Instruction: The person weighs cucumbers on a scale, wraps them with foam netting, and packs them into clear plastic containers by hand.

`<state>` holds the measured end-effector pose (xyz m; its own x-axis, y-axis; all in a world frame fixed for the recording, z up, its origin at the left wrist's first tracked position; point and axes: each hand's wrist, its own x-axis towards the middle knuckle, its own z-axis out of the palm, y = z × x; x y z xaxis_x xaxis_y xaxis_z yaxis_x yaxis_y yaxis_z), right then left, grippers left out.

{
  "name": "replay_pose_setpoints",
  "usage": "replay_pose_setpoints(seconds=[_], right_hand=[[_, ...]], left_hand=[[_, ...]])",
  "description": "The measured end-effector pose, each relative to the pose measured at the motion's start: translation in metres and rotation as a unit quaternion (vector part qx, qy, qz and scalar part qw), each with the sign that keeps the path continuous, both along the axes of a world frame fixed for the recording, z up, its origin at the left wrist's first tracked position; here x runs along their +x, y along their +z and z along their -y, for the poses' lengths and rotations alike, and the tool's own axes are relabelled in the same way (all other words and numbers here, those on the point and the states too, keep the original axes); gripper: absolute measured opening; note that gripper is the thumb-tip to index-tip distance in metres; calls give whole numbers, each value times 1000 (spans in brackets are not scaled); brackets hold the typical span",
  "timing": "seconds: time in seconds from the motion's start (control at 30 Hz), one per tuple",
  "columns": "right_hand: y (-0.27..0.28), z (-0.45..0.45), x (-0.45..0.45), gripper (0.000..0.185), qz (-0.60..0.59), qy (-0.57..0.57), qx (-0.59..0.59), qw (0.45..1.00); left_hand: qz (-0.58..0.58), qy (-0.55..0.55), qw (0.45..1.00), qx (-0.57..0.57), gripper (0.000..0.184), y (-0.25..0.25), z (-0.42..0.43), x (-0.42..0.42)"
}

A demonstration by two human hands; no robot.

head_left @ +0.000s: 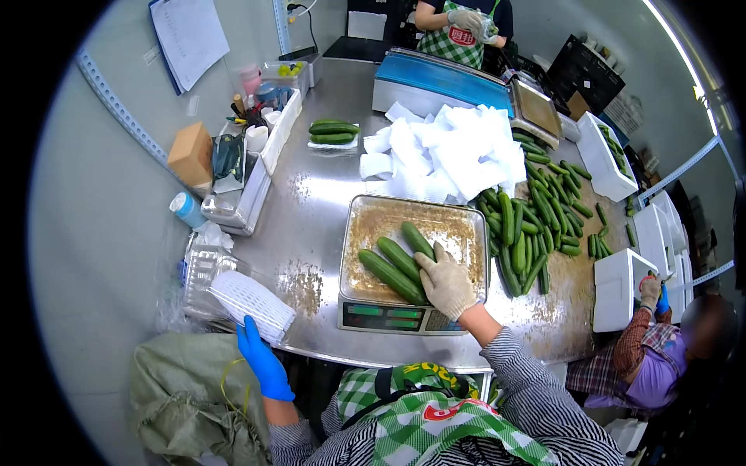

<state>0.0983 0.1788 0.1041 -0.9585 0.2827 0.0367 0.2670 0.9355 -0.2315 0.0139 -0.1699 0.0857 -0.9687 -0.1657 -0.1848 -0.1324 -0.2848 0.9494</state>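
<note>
Three green cucumbers (394,270) lie side by side on the metal pan of a weighing scale (361,225). My right hand (447,281), in a pale knitted glove, rests over the right end of these cucumbers; its fingers are partly spread, the fingertips on the upper one. Whether it grips one is hard to tell. My left hand (263,359), in a blue glove, is at the table's near left edge, against a white foam mesh sheet (252,304), with the thumb side partly hidden.
A large cucumber pile (536,221) lies right of the scale, below crumpled white sheets (458,151). Two cucumbers sit on a white pad (334,145). Clear trays (206,272) and a supply bin (260,186) stand left. Co-workers are at the far side and lower right.
</note>
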Motion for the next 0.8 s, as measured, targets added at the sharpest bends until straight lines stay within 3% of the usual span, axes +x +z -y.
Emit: replay_pose_setpoints(seconds=[0.13, 0.17, 0.2, 0.27, 0.33, 0.4, 0.43, 0.5, 0.63, 0.73, 0.77, 0.8], right_hand=[[19, 10, -9, 74, 2, -73, -101, 992], [32, 17, -16, 96, 83, -71, -79, 991], [32, 23, -20, 99, 100, -47, -31, 993], [34, 29, -29, 105, 122, -9, 66, 990], [39, 21, -38, 104, 144, -36, -8, 989], [36, 10, -36, 104, 138, -17, -18, 990], [47, 8, -35, 104, 156, -11, -1, 988], [50, 0, -34, 105, 171, 7, -3, 985], [56, -15, -24, 107, 160, 25, 4, 987], [53, -37, -6, 106, 98, -20, -89, 991], [57, -46, 0, 106, 106, -66, -164, 979], [41, -64, 9, 107, -2, -63, -289, 955]], left_hand=[[-2, 21, 1000, -9, 49, -4, 8, -1], [-4, 18, 1000, -11, 48, -7, 9, -1], [-7, 13, 1000, -14, 48, -9, 10, 0], [-22, 5, 987, -159, 46, -22, 10, 4], [-49, -36, 970, -237, 38, -3, -7, 1], [-35, -133, 883, -448, 30, 1, -8, -5], [-141, -126, 856, -481, 29, 8, -18, -10], [-341, -104, 772, -527, 28, 19, -38, -12], [-427, -175, 679, -571, 33, 35, -63, -30], [-448, -179, 644, -593, 34, 45, -79, -39], [-455, -171, 645, -590, 34, 48, -86, -41], [-460, -164, 646, -587, 33, 50, -92, -43]])
